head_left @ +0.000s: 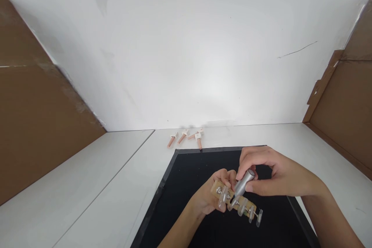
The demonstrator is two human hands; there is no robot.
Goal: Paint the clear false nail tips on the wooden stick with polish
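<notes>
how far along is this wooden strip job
Seemingly done: clear pieces already sit along the wooden strip. In hand: left hand holds the strip, right hand a silver tool over it. Left: perhaps that spot; pink-and-white parts lie apart, role unclear.

White wall: brightest, diffuse glare beyond right grip
Metal tube: soft highlight inside right grip
Black mat: dark, faint detail around right grip
Cardboard: dimmer, stretched at frame edge

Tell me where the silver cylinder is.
In the head view, the silver cylinder is in the right hand, right of center, against the wooden strip, above the black mat.
</notes>
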